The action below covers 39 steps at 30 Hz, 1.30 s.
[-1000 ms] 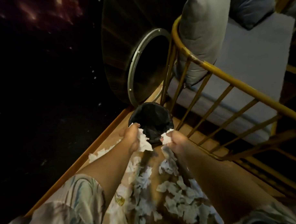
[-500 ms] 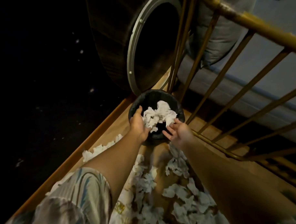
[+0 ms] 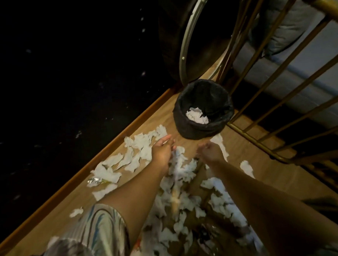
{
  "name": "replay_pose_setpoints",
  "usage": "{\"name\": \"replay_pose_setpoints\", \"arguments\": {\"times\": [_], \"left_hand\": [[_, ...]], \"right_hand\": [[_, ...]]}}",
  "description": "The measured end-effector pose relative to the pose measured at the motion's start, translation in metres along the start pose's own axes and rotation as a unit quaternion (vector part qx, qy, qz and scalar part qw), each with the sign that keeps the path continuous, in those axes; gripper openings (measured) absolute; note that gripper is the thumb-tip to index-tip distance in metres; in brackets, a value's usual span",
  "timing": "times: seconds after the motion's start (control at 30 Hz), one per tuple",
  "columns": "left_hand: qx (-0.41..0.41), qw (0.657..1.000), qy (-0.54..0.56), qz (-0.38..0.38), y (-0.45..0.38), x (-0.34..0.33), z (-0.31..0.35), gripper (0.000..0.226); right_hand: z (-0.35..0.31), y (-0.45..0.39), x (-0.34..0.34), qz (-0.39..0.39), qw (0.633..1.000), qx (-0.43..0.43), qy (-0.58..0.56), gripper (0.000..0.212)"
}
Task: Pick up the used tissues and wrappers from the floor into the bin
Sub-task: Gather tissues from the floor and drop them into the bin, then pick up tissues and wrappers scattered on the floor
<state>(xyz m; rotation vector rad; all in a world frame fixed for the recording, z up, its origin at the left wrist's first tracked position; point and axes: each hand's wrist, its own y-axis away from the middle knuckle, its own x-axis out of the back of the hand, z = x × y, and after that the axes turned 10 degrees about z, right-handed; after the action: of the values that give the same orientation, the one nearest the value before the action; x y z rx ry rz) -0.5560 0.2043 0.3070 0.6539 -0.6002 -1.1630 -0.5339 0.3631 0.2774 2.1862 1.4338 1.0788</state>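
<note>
Both hands have withdrawn from the bin [image 3: 191, 127] since half a second ago; a tissue wad [image 3: 197, 115] now lies inside it. Left hand [image 3: 162, 150] and right hand [image 3: 210, 150] hover with fingers relaxed, holding nothing. Scattered tissues [image 3: 142, 146] lie beside and beneath the fingertips; a foil wrapper [image 3: 94, 181] lies well left. No legible writing.

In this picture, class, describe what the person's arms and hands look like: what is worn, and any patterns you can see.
Both forearms are bare down to the left hand and the right hand; no gloves, and no rings or watch can be made out. The left sleeve is short, of pale fabric with streaky blue-grey and tan stripes. The right sleeve lies outside the frame.
</note>
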Motion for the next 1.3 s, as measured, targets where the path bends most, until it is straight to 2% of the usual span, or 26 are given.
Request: {"name": "replay_pose_setpoints", "arguments": {"times": [0.07,0.13,0.27,0.43,0.5,0.7,0.93,1.07,1.13,1.23,1.3], "left_hand": [[-0.024,0.999,-0.03,0.011,0.009,0.033,-0.014,0.026],[-0.055,0.996,-0.061,0.021,0.019,0.066,-0.026,0.023],[-0.148,0.981,-0.113,0.049,0.031,0.135,-0.064,0.026],[-0.165,0.97,-0.155,0.084,0.038,0.212,-0.118,0.032],[-0.165,0.97,-0.153,0.096,0.032,0.235,-0.14,0.034],[-0.176,0.959,-0.167,0.148,-0.024,0.288,-0.234,0.031],[-0.173,0.948,-0.158,0.214,-0.107,0.319,-0.337,0.023],[-0.228,0.938,-0.198,0.168,-0.139,0.327,-0.381,0.02],[-0.266,0.922,-0.249,0.132,-0.148,0.333,-0.392,0.021],[-0.298,0.893,-0.323,0.097,-0.146,0.34,-0.404,0.023],[-0.314,0.885,-0.332,0.091,-0.137,0.341,-0.412,0.024]], "right_hand": [[0.001,0.035,-0.013,-0.008,0.993,0.076,0.094,0.006],[0.001,0.07,-0.026,-0.019,0.983,0.132,0.125,0.008],[0.024,0.128,-0.054,-0.043,0.982,0.14,0.123,0.017],[0.067,0.175,-0.091,-0.066,0.957,0.202,0.195,0.024],[0.086,0.179,-0.114,-0.076,0.952,0.208,0.21,0.022],[0.152,0.163,-0.195,-0.12,0.914,0.279,0.269,0.035],[0.23,0.119,-0.297,-0.168,0.84,0.38,0.35,0.037],[0.261,0.094,-0.34,-0.185,0.803,0.425,0.375,0.037],[0.272,0.085,-0.351,-0.179,0.789,0.447,0.381,0.038],[0.289,0.08,-0.351,-0.173,0.775,0.469,0.387,0.038],[0.299,0.083,-0.339,-0.18,0.757,0.478,0.408,0.038]]}}
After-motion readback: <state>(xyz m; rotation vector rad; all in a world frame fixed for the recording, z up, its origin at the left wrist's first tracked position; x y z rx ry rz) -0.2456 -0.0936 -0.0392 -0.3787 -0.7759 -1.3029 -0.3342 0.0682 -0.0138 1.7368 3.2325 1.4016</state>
